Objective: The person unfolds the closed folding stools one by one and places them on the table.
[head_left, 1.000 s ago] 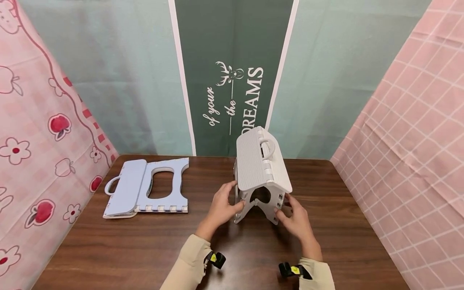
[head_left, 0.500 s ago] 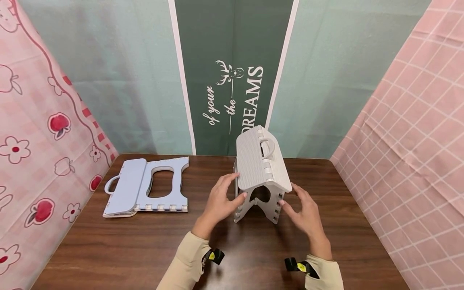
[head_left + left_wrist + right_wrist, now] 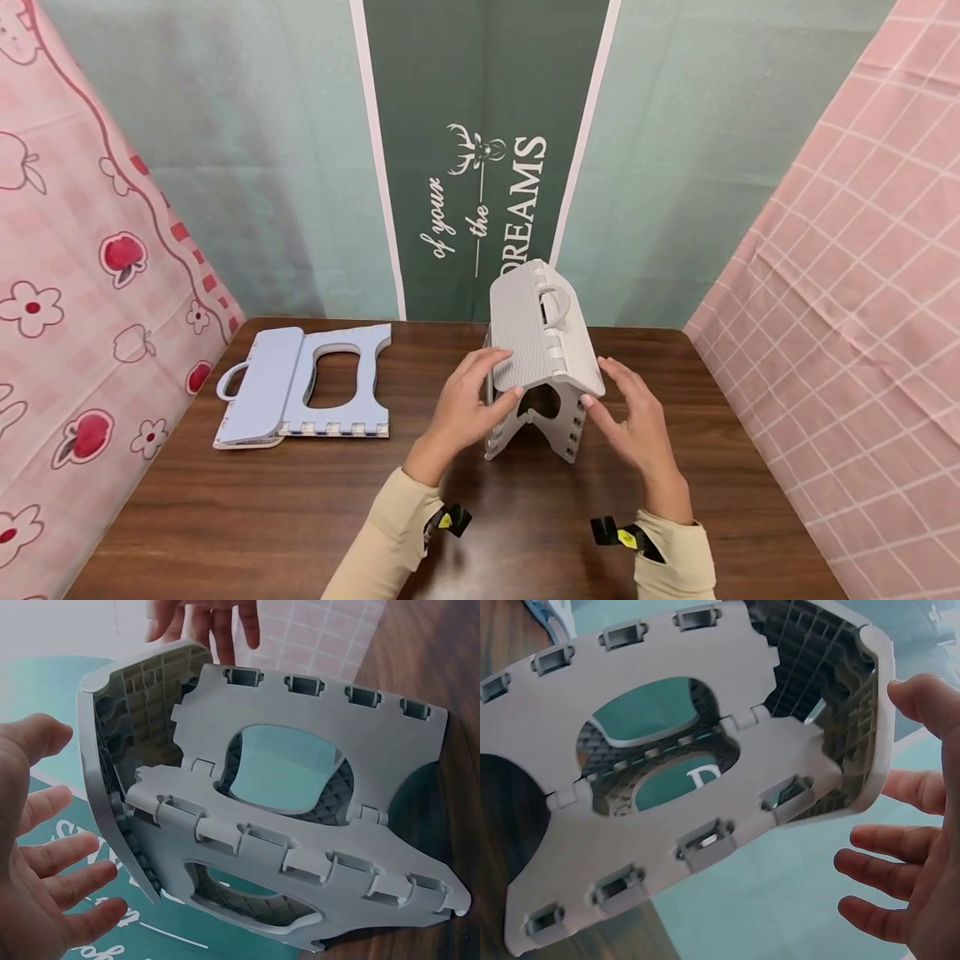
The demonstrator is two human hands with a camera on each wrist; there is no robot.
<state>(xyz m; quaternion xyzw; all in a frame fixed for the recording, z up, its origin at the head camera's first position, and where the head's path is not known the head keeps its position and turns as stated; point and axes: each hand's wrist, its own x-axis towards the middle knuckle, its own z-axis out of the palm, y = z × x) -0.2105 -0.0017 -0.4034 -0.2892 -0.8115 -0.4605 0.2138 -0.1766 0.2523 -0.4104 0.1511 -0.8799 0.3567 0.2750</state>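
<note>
A grey folding step stool [image 3: 525, 333] stands partly unfolded on the table, its two top panels sloping like a roof with a loop handle on the ridge. My left hand [image 3: 468, 408] is at the left panel's near edge, fingers spread and loose. At the right panel's near corner is my right hand [image 3: 633, 417], thumb and fingers apart. In the left wrist view, the fingers [image 3: 82, 881] are separated from the stool's panel by a small gap. The right wrist view has the thumb [image 3: 922, 697] right at the panel's rim. The stool's end wall [image 3: 225, 787] is bent inward at its middle hinge.
A light blue folding stool [image 3: 273, 387] lies folded flat at the left of the brown wooden table [image 3: 300, 517]. Behind the table hangs a green curtain [image 3: 420, 100] with lettering. Pink patterned cloths [image 3: 847, 275] hang at both sides.
Both hands have moved up from the stool's lower legs to the near edges of its top panels, and their fingers have loosened. The stool stays in place, still roof-shaped.
</note>
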